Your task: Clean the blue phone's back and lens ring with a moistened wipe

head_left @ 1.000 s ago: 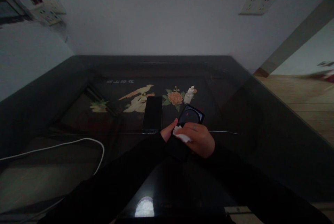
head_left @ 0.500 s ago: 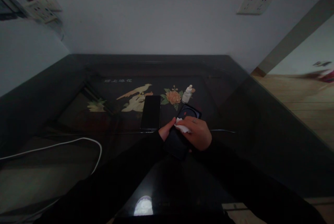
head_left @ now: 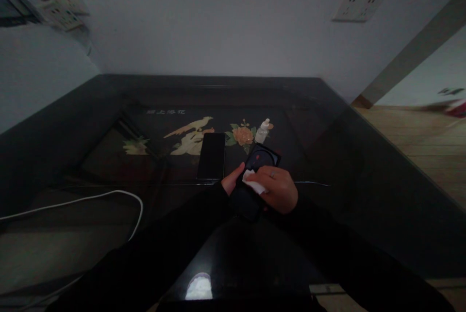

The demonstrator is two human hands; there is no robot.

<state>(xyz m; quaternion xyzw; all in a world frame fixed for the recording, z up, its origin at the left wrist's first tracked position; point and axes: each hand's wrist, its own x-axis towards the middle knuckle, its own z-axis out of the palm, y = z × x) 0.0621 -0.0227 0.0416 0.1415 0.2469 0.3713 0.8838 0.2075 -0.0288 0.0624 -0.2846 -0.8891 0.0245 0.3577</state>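
My left hand point(head_left: 232, 182) grips the left edge of a dark phone point(head_left: 259, 162) held over the black table point(head_left: 327, 156), screen up. My right hand point(head_left: 278, 188), with a ring on one finger, is closed on a small white cloth point(head_left: 254, 182) pressed against the phone's screen. Both forearms are in dark sleeves. A second black phone point(head_left: 211, 155) lies flat on the table just left of my hands. A small white dropper bottle point(head_left: 262, 131) stands just beyond the held phone.
The table top carries an inlaid bird point(head_left: 189, 133) and flower point(head_left: 243, 135) picture. A white cable point(head_left: 109, 197) loops across the left. Wall sockets point(head_left: 358, 5) sit on the back wall, more sockets point(head_left: 60, 5) at upper left. Wooden floor point(head_left: 429, 137) lies to the right.
My right hand with the cloth slid up the phone's screen and then back down a little. The left hand kept its hold. Phone and bottle on the table stayed put.
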